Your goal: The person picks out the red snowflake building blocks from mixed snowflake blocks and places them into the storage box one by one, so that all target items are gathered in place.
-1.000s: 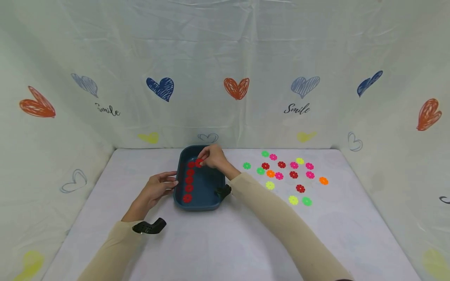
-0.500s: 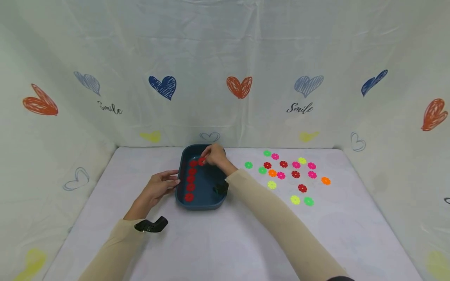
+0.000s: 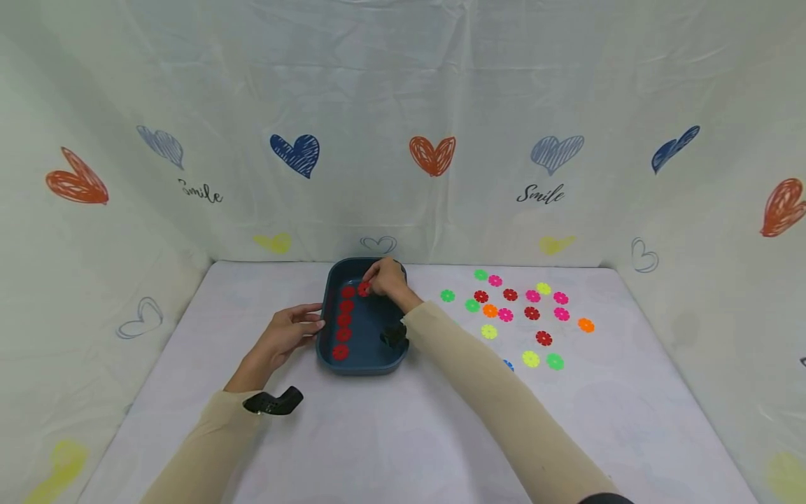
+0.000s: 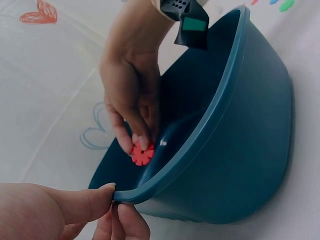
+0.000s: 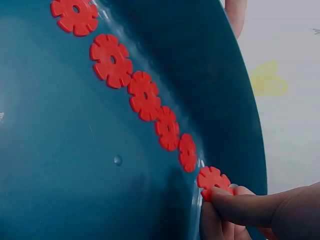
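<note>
A deep dark blue plastic tub point(image 3: 371, 336) stands at the back of the table. My left hand point(image 3: 285, 339) holds its left wall; in the left wrist view the thumb point(image 4: 95, 200) lies on the rim with fingers curled beneath. My right hand point(image 3: 387, 280) reaches inside at the far end, pinching a red notched flower disc point(image 5: 210, 179) between thumb and fingers. That disc is close to the tub's far wall. Several more red discs point(image 5: 145, 96) lie flat on the tub floor in a row along the left side.
Several loose flower discs in green, pink, yellow, orange and red lie scattered on the white table to the right, among them an orange disc point(image 3: 586, 325). A blue disc point(image 3: 508, 365) peeks out beside the right sleeve point(image 3: 497, 399). A printed curtain point(image 3: 378, 105) hangs behind.
My right hand has shifted slightly to the right along the tub's far end with the red disc. A blue disc now shows beside the right forearm. The left hand stays on the rim.
</note>
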Available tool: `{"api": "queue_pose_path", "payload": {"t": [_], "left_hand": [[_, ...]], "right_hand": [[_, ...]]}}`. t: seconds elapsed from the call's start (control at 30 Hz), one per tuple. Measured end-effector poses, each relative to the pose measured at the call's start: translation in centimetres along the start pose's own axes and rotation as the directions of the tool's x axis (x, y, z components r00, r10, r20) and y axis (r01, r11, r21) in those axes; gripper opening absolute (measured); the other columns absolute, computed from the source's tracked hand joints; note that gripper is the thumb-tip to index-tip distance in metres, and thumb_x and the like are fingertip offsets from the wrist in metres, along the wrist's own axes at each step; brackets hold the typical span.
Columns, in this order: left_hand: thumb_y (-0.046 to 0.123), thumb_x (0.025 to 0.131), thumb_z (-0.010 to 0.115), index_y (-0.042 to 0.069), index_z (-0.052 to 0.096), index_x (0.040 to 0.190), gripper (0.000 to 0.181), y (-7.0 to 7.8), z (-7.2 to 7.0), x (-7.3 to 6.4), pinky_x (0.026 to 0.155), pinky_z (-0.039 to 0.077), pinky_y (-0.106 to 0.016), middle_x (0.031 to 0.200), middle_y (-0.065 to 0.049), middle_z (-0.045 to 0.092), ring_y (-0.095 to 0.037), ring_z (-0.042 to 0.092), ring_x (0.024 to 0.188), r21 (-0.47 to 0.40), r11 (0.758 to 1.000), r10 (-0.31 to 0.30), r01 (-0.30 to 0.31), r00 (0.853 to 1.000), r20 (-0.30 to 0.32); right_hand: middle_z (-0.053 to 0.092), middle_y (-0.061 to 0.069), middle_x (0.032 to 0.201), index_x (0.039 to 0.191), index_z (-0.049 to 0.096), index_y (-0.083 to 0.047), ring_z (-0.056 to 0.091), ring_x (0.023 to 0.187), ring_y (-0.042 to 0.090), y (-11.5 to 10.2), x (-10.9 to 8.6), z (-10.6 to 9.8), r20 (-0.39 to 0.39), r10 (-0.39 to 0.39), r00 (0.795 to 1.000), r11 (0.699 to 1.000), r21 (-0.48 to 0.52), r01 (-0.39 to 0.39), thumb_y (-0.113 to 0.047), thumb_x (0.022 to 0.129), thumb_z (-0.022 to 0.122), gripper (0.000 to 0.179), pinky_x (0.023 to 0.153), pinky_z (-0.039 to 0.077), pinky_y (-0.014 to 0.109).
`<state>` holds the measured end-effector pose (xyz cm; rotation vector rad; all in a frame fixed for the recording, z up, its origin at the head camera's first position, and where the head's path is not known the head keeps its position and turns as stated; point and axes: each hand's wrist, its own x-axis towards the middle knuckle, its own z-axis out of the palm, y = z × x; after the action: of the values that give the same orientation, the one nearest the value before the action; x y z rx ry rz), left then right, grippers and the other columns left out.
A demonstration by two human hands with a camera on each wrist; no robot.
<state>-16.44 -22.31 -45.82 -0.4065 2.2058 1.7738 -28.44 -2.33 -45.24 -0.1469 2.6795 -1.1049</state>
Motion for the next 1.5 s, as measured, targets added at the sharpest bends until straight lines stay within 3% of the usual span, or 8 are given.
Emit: {"api": "queue_pose_path", "payload": {"t": [0.33, 0.7, 0.9, 1.2, 1.5], "left_hand": [[-0.002, 0.102, 0.065, -0.005, 0.049, 0.154, 0.055, -0.1, 0.1, 0.0, 0.077, 0.057, -0.024, 0.121, -0.014, 0.059, -0.011, 0.061, 0.09, -0.005, 1.0, 0.003, -0.003, 1.0, -0.001], [-0.002, 0.102, 0.066, -0.004, 0.048, 0.154, 0.055, 0.0, 0.1, -0.1, 0.076, 0.057, -0.023, 0.122, -0.014, 0.058, -0.012, 0.061, 0.091, -0.007, 1.0, 0.0, 0.0, 1.0, -0.003], [-0.001, 0.102, 0.066, -0.004, 0.049, 0.154, 0.055, -0.1, 0.0, -0.1, 0.078, 0.057, -0.024, 0.122, -0.013, 0.059, -0.012, 0.062, 0.091, -0.009, 1.0, 0.003, -0.003, 1.0, -0.001], [-0.001, 0.102, 0.066, -0.004, 0.049, 0.154, 0.055, -0.1, 0.0, -0.1, 0.077, 0.057, -0.023, 0.12, -0.012, 0.059, -0.01, 0.062, 0.09, -0.012, 1.0, 0.004, -0.004, 1.0, -0.002], [-0.002, 0.102, 0.065, -0.004, 0.049, 0.153, 0.054, -0.1, 0.0, 0.0, 0.076, 0.056, -0.022, 0.12, -0.013, 0.059, -0.01, 0.061, 0.089, -0.016, 1.0, -0.002, 0.002, 1.0, -0.006]], "right_hand": [[0.078, 0.011, 0.101, 0.096, 0.084, -0.006, 0.071, 0.086, 0.025, 0.5, 0.1, 0.5, -0.007, 0.011, 1.0, 1.0, 0.0, -0.011, 0.003, 0.087, 0.081, 0.012, 0.071, 0.056, 0.029], [0.078, 0.013, 0.103, 0.096, 0.083, -0.004, 0.069, 0.081, 0.024, 0.5, 0.2, 0.8, -0.011, 0.024, 1.0, 0.999, 0.029, -0.024, 0.005, 0.086, 0.081, 0.013, 0.069, 0.056, 0.03], [0.079, 0.014, 0.1, 0.096, 0.083, -0.003, 0.062, 0.071, 0.019, 0.6, 0.4, 1.0, -0.017, 0.014, 1.0, 0.999, 0.029, -0.014, 0.007, 0.086, 0.079, 0.015, 0.062, 0.05, 0.026], [0.079, 0.015, 0.106, 0.097, 0.083, -0.002, 0.054, 0.068, 0.016, 0.8, 0.7, 1.2, -0.022, 0.016, 1.0, 0.999, 0.029, -0.015, 0.009, 0.085, 0.077, 0.017, 0.059, 0.043, 0.025], [0.08, 0.013, 0.099, 0.097, 0.084, -0.004, 0.052, 0.061, 0.016, 1.2, 2.3, 2.2, -0.02, 0.092, 0.996, 0.995, 0.047, -0.091, 0.017, 0.086, 0.066, 0.03, 0.051, 0.038, 0.025]]}}
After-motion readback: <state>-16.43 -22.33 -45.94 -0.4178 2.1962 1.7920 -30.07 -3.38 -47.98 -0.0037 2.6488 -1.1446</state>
